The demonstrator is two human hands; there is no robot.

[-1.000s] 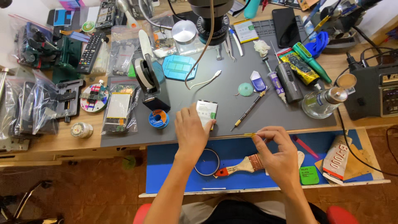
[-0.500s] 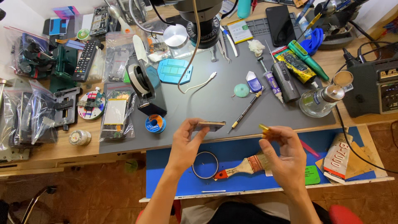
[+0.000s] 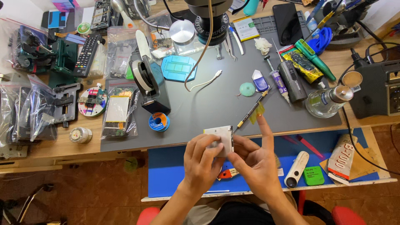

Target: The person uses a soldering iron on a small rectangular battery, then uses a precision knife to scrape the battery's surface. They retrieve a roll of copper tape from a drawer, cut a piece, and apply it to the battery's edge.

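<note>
Half a second ago the two hands were apart, the left pinching a thin flat piece edge-on above the grey mat and the right holding a small yellow strip off to the side; a second ago the left hand pressed that piece flat on the mat. Now the hands have come together over the front edge of the grey work mat (image 3: 216, 104), and the piece is turned so its pale face shows.

The small white rectangular part (image 3: 219, 139) sits between both hands, above the seam where the grey mat meets the blue mat (image 3: 166, 166). The left hand (image 3: 203, 164) has its fingers closed on the part's lower left side, the thumb lying across its face. The right hand (image 3: 254, 164) grips the part's right edge with thumb and curled fingers, while its forefinger stands up straight with a yellow tape strip (image 3: 257, 112) stuck at its tip, just beside the thin screwdriver (image 3: 250, 112) lying on the grey mat.

Under the hands, on the blue mat, a brush with a red handle (image 3: 227, 173) peeks out; a white cylinder (image 3: 296, 168) and a green square pad (image 3: 313, 175) lie to the right
</note>
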